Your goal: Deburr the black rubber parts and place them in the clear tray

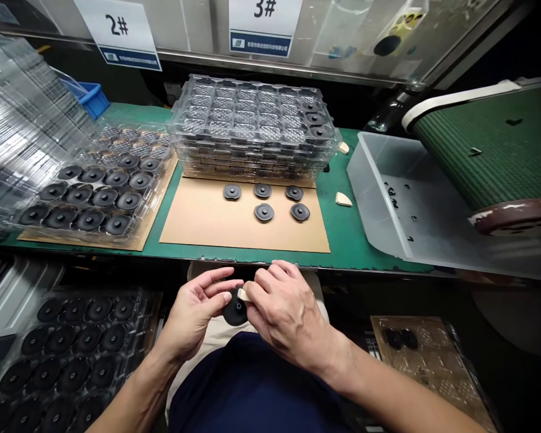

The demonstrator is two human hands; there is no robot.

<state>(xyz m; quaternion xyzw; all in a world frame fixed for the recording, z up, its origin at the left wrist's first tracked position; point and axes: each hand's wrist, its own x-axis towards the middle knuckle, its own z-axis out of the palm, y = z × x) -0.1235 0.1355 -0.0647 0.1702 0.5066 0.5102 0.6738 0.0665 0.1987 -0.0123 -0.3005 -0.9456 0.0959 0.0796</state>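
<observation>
Before the green surface [348, 237], left hand [186, 316], loosely curled, pinches black disc [232, 314] by rim; right hand [285, 307] closed on pale chip [243, 294]. Disc likely light, stiff; rim grip best.

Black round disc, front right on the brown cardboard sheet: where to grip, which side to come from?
Probably pinch the black round disc by its left and right rim, from above and the near side. It lies flat; another black disc sits close behind, while bare brown cardboard sheet lies in front.
</observation>
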